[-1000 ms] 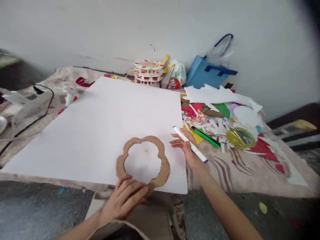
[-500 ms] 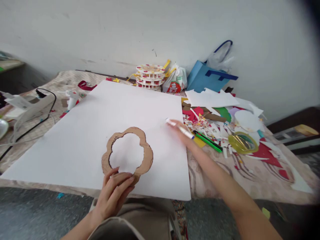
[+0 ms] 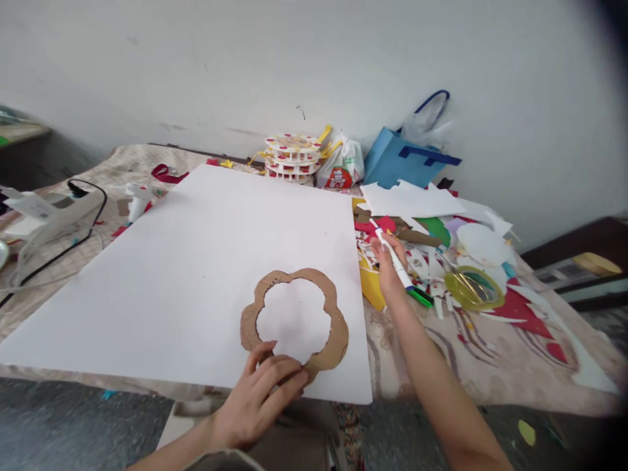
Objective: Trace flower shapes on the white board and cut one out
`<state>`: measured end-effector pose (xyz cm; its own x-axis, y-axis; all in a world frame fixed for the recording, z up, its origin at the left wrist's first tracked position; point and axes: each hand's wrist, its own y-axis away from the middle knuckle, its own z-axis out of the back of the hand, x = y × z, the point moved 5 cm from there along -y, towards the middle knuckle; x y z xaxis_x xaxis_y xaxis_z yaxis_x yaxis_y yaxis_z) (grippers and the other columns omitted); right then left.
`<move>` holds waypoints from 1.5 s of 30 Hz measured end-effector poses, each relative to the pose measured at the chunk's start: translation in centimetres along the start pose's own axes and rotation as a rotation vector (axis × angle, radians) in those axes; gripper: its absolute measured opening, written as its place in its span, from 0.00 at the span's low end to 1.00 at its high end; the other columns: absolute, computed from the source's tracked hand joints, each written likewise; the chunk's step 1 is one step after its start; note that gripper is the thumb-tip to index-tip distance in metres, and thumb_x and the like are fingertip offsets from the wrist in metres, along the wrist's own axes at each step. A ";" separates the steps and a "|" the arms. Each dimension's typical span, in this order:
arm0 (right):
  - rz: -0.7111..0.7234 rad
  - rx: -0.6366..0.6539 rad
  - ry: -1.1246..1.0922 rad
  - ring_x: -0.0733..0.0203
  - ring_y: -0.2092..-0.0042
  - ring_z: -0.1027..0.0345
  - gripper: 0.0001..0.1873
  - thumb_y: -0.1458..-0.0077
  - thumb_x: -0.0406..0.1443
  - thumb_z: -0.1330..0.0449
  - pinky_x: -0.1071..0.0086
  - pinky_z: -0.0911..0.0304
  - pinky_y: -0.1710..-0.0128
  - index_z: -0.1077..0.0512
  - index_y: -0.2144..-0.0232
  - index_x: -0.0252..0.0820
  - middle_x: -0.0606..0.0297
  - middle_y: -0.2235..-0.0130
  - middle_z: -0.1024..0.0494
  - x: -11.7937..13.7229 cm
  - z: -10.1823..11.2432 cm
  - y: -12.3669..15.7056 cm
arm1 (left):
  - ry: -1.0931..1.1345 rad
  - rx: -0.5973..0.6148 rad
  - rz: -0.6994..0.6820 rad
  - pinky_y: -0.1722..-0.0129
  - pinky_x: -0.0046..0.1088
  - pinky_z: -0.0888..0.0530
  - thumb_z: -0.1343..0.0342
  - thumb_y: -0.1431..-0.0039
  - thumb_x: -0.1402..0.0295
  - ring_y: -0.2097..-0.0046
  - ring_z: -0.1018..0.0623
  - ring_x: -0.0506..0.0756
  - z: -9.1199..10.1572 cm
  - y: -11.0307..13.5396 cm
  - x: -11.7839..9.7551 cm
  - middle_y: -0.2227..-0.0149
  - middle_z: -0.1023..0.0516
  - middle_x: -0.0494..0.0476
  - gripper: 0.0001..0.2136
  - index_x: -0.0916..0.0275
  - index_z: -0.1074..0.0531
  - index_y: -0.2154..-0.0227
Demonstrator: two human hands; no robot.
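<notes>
A scalloped, flower-shaped cardboard ring (image 3: 337, 337) lies on a large white sheet (image 3: 196, 261), near the sheet's front right corner. My left hand (image 3: 272, 392) grips the ring's front edge, with fingers over the cardboard. Off the sheet's right edge, my right hand (image 3: 391, 265) holds a white marker (image 3: 395, 260) with a blue end, above the scraps. Under the marker's lower end, a green cutter (image 3: 420, 297) shows only in part.
Paper scraps (image 3: 377, 226), yellow tape (image 3: 475, 288) and a blue bag (image 3: 400, 160) occupy the right side. A tiered white structure (image 3: 293, 157) and a plastic bag (image 3: 341, 163) stand at the back. On the left are a glue gun (image 3: 139, 199) and a black cable (image 3: 93, 222).
The cardboard ring has slid right along the sheet with my left hand. My right hand has moved right, off the sheet and over the scraps, the marker still in it.
</notes>
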<state>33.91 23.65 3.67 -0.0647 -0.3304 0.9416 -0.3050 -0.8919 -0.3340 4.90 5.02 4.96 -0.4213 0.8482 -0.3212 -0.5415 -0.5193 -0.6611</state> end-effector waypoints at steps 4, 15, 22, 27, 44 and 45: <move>-0.073 0.098 -0.046 0.55 0.55 0.26 0.19 0.47 0.49 0.39 0.56 0.32 0.51 0.27 0.57 0.47 0.60 0.59 0.21 -0.9 -0.6 -0.2 | -0.013 0.108 0.019 0.37 0.42 0.46 0.53 0.33 0.80 0.53 0.25 0.51 -1.5 -0.6 0.3 0.56 0.23 0.57 0.15 0.64 0.34 0.46; -0.119 0.337 -0.099 0.58 0.59 0.26 0.19 0.56 0.49 0.33 0.61 0.33 0.52 0.24 0.64 0.44 0.63 0.64 0.19 -0.8 -9.5 -7.3 | -0.019 0.352 0.020 0.39 0.49 0.42 0.56 0.33 0.78 0.53 0.26 0.55 -4.0 -1.8 1.1 0.53 0.25 0.60 0.17 0.64 0.37 0.44; -0.103 0.101 -0.154 0.70 0.73 0.35 0.16 0.50 0.47 0.36 0.76 0.37 0.69 0.26 0.62 0.45 0.74 0.76 0.29 0.3 -6.1 -5.5 | 0.030 0.306 0.134 0.44 0.51 0.36 0.50 0.34 0.73 0.54 0.24 0.58 -3.5 -2.5 1.6 0.55 0.24 0.59 0.13 0.62 0.35 0.47; -0.231 0.150 -0.258 0.71 0.82 0.45 0.17 0.49 0.50 0.39 0.76 0.47 0.84 0.29 0.68 0.42 0.76 0.81 0.39 0.9 -5.0 -1.1 | 0.052 0.158 0.176 0.50 0.41 0.29 0.49 0.35 0.70 0.52 0.25 0.58 -1.7 -4.8 3.0 0.53 0.25 0.61 0.13 0.62 0.36 0.48; -0.412 0.179 -0.423 0.74 0.84 0.55 0.20 0.50 0.50 0.38 0.78 0.56 0.87 0.36 0.80 0.42 0.78 0.85 0.47 2.4 -7.7 4.4 | -0.351 0.428 0.282 0.62 0.36 0.29 0.53 0.32 0.70 0.61 0.25 0.61 -5.0 -15.5 7.4 0.65 0.27 0.61 0.06 0.65 0.34 0.65; -0.416 0.158 -0.429 0.74 0.84 0.57 0.20 0.50 0.50 0.38 0.78 0.57 0.87 0.37 0.81 0.42 0.79 0.85 0.49 2.4 -7.8 4.5 | -0.341 0.436 0.300 0.62 0.36 0.29 0.53 0.32 0.69 0.61 0.25 0.61 -5.2 -15.3 7.4 0.65 0.27 0.61 0.06 0.65 0.34 0.64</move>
<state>25.02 21.23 4.80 0.4274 -0.0103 0.9040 -0.0764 -0.9968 0.0247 13.88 19.76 9.17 -0.7706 0.6148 -0.1681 -0.5800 -0.7857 -0.2152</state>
